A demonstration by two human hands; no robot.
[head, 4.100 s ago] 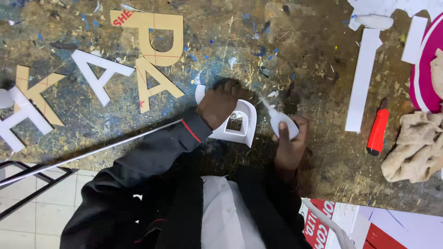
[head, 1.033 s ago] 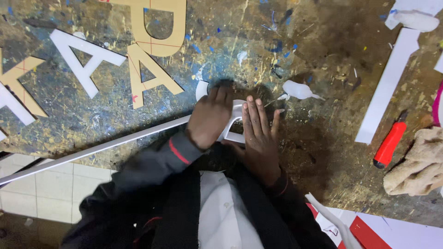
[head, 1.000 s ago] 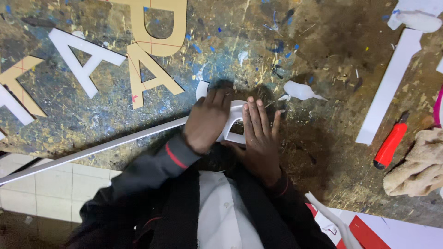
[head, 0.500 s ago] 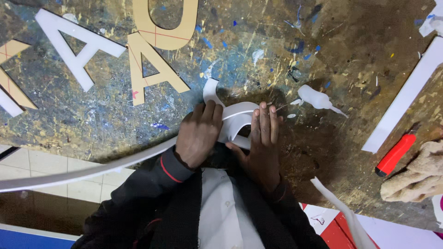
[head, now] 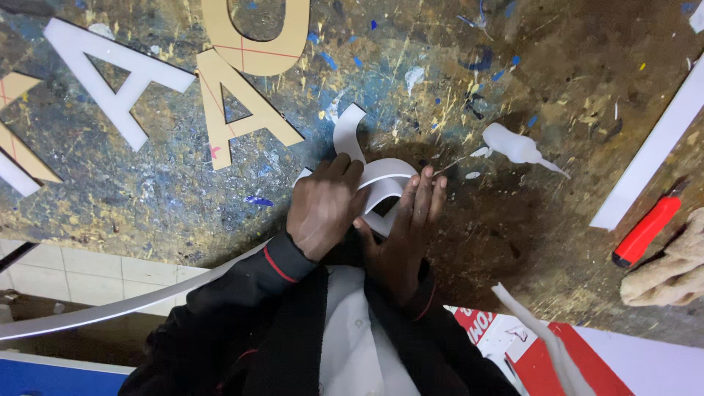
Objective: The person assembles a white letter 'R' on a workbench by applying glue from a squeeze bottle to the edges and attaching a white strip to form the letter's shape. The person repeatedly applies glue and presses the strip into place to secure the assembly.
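**Bending a white strip at the paint-splashed bench**

I am working at a scarred wooden workbench (head: 183,198), its top crusted with blue and yellow paint flecks, with pale floor tiles (head: 66,268) showing past its near edge. Right at that edge I am holding a curved white strip (head: 381,176), standing on its edge and curling round a small white letter shape beneath my palms. My left hand (head: 323,209) is pressing down over the curve, fingers closed on the band, seemingly to keep the bend tight. My right hand (head: 403,235) is lying flat against the other side, fingers stretched upward and bracing the strip rather than gripping it. The loose tail of the strip (head: 110,312) is trailing off the bench to my left. Just beyond my fingertips, a small white glue bottle (head: 517,147) is lying on its side, nozzle pointing away. Farther out, a tan cardboard letter A (head: 238,110) and a white letter A (head: 117,81) are lying flat, while a red utility knife (head: 649,231) and a beige rag (head: 671,268) are resting well apart on my right.
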